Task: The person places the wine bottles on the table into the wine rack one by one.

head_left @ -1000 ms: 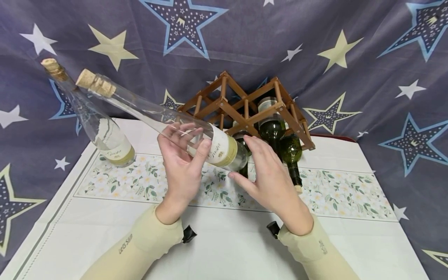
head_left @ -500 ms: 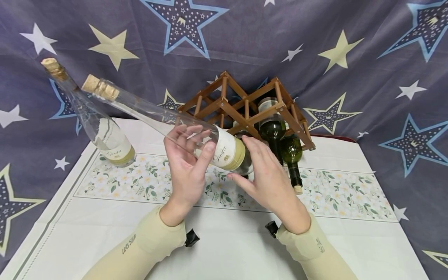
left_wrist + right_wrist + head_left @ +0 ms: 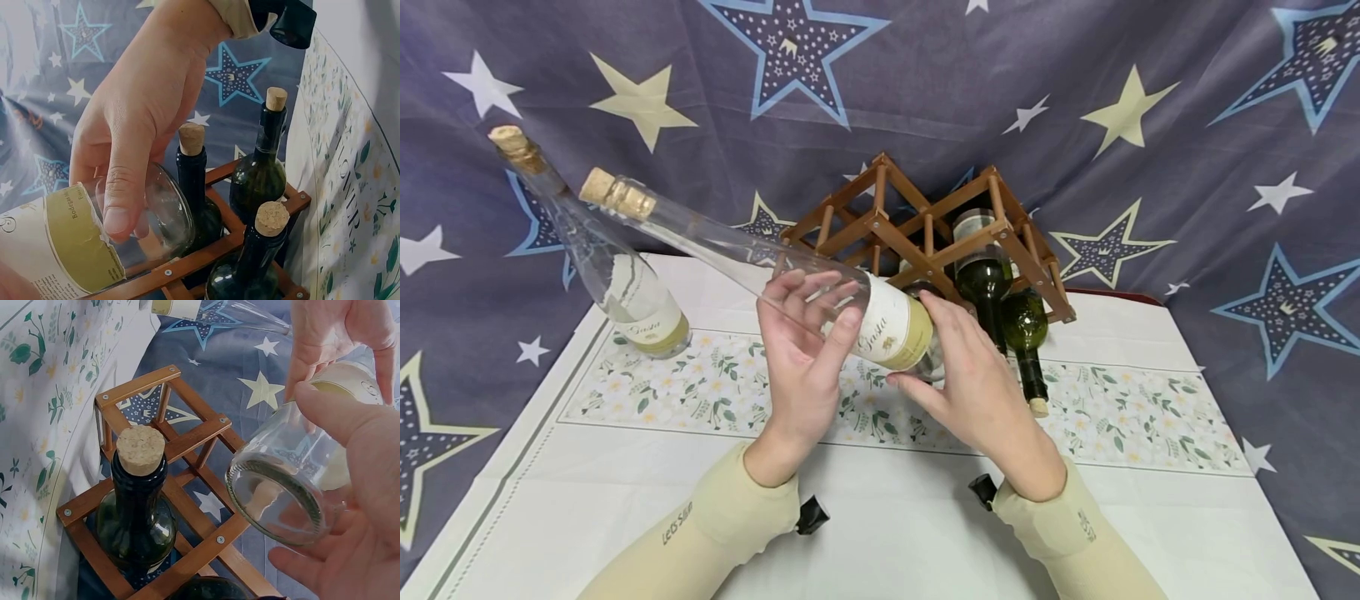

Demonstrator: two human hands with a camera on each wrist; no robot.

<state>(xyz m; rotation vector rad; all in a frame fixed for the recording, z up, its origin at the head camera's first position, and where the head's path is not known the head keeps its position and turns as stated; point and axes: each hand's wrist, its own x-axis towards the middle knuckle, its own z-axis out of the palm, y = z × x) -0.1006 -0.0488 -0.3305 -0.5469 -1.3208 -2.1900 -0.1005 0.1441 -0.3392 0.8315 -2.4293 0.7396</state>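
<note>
A clear glass wine bottle [image 3: 883, 321] is held tilted above the table, its cork [image 3: 617, 194] pointing up to the left. My left hand [image 3: 801, 371] cradles the bottle's middle, fingers behind the glass and thumb on the near side by the label. At the bottle's base my right hand [image 3: 977, 375] grips with the thumb below and the fingers over the top. The right wrist view shows the round glass base [image 3: 275, 500] between right thumb and fingers. In the left wrist view the right thumb [image 3: 122, 194] presses the glass beside the green label band.
A second clear corked bottle [image 3: 643, 308] stands on the left of the table. Behind my hands is a wooden wine rack [image 3: 876, 223] holding several dark green bottles [image 3: 985, 279], corks angled downward in the head view. A floral runner [image 3: 700, 392] crosses the white tablecloth [image 3: 895, 517].
The bottle has shifted slightly right and down, its base going deeper into my right hand. My left hand moved right along with it; the right hand barely moved.
</note>
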